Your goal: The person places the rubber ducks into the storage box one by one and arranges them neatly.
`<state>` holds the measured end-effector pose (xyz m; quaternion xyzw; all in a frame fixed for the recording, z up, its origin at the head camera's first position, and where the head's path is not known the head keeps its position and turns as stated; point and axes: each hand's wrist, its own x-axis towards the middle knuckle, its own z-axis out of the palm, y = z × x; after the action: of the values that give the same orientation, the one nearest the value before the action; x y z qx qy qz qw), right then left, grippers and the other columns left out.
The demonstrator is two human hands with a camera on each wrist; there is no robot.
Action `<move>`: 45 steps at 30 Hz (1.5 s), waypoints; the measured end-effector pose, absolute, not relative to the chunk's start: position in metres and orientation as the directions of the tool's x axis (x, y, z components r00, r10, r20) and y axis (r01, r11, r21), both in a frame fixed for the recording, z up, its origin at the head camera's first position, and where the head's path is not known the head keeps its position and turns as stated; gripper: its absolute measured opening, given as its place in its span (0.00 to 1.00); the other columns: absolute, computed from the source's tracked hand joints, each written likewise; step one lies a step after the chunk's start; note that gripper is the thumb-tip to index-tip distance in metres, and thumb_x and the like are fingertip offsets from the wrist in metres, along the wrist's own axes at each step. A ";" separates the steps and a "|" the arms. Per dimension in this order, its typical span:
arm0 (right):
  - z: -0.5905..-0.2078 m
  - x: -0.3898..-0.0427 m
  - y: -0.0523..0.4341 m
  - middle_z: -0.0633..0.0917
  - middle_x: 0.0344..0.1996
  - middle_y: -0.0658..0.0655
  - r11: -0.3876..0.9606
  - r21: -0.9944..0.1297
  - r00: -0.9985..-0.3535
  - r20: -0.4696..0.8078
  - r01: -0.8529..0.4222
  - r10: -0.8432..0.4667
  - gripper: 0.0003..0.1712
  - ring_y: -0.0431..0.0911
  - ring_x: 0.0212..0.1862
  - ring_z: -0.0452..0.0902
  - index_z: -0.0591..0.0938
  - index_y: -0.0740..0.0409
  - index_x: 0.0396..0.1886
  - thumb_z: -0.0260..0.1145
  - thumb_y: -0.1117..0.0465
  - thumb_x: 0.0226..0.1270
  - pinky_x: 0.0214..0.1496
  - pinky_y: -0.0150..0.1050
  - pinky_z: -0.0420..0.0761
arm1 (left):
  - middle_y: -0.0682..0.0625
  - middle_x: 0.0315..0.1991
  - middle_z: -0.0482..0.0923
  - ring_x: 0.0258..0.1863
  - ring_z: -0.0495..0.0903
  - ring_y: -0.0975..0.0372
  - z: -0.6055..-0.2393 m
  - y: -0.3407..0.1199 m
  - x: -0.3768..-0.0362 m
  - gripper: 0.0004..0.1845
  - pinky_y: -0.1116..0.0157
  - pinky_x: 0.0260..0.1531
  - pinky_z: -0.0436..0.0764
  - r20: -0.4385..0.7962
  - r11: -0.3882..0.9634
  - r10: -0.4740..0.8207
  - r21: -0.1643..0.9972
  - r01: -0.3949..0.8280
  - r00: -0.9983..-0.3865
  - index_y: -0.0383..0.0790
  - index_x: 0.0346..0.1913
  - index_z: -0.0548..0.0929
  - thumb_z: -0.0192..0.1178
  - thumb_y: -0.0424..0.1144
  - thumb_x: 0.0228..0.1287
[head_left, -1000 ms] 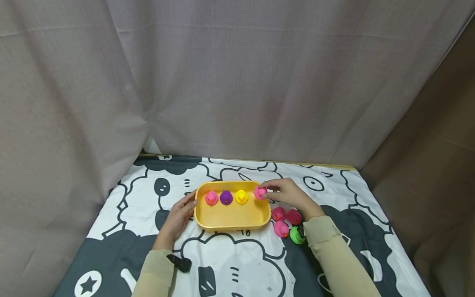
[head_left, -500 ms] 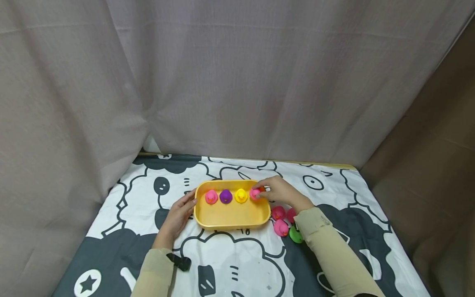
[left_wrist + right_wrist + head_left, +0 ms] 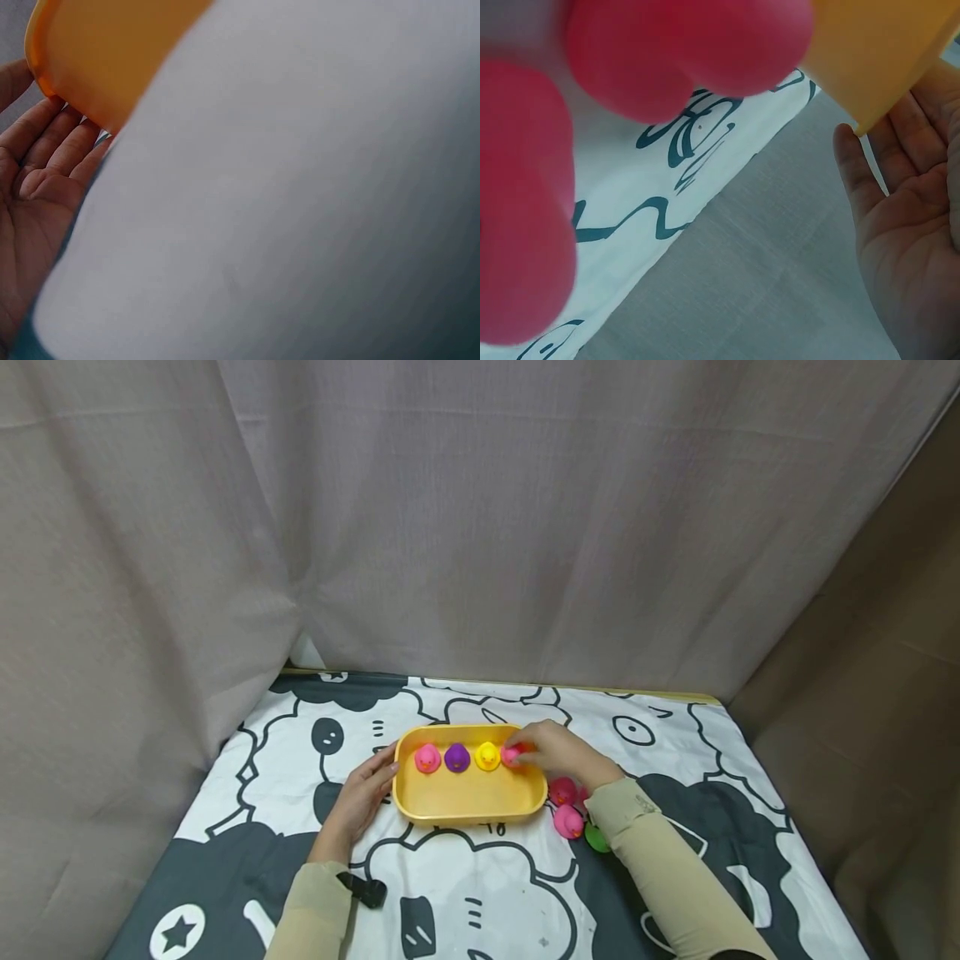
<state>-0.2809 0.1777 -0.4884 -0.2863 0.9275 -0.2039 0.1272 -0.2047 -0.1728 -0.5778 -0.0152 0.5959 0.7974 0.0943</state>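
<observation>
A yellow tray (image 3: 468, 806) lies on the patterned cloth. My left hand (image 3: 362, 802) holds its left end, the thumb at the rim (image 3: 34, 45) and fingertips against the wall in the left wrist view. Along the tray's far side stand a pink rubber duck (image 3: 427, 759), a purple duck (image 3: 457, 758) and a yellow duck (image 3: 487, 757). Beside the yellow one, my right hand (image 3: 562, 752) pinches another pink duck (image 3: 510, 755) at the tray's right end. That duck is partly covered by my fingers; the right wrist view shows the hand behind the tray wall (image 3: 885, 52).
Right of the tray, under my right forearm, sit a deep-pink duck (image 3: 562, 791), a pink duck (image 3: 567, 822) and a partly hidden green duck (image 3: 597, 838). Blurred pink ducks (image 3: 525, 210) loom close in the right wrist view. A grey curtain (image 3: 480, 527) hangs behind the table.
My right hand has moved left over the tray with the pink duck, bringing it down close beside the yellow duck. My left hand and the tray have hardly moved.
</observation>
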 end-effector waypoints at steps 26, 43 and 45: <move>-0.494 -0.280 0.177 0.86 0.48 0.49 0.744 -0.344 -0.779 -0.051 -0.574 -0.625 0.15 0.47 0.53 0.80 0.89 0.50 0.51 0.73 0.54 0.66 0.64 0.48 0.79 | 0.53 0.75 0.63 0.74 0.60 0.61 -0.575 -0.171 -0.204 0.27 0.63 0.70 0.68 -0.149 -0.269 0.138 0.946 -0.182 -0.979 0.47 0.74 0.71 0.58 0.37 0.74; -0.489 -0.277 0.181 0.85 0.54 0.50 0.747 -0.431 -0.821 -0.025 -0.506 -0.570 0.21 0.51 0.59 0.78 0.86 0.50 0.58 0.73 0.54 0.66 0.66 0.52 0.77 | 0.51 0.75 0.62 0.75 0.60 0.60 -0.577 -0.173 -0.205 0.27 0.64 0.69 0.68 -0.140 -0.278 0.141 0.945 -0.175 -0.980 0.45 0.74 0.70 0.58 0.37 0.74; -0.488 -0.276 0.182 0.84 0.55 0.50 0.749 -0.446 -0.829 -0.025 -0.491 -0.559 0.22 0.51 0.60 0.77 0.85 0.49 0.59 0.73 0.54 0.66 0.67 0.53 0.76 | 0.51 0.76 0.62 0.75 0.60 0.60 -0.578 -0.173 -0.205 0.28 0.64 0.69 0.68 -0.139 -0.277 0.141 0.945 -0.174 -0.980 0.45 0.74 0.70 0.58 0.37 0.74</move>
<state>-0.2759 0.1817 -0.4878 -0.2817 0.9317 -0.2154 0.0785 -0.2053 -0.1733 -0.5779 -0.0140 0.5930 0.7990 0.0983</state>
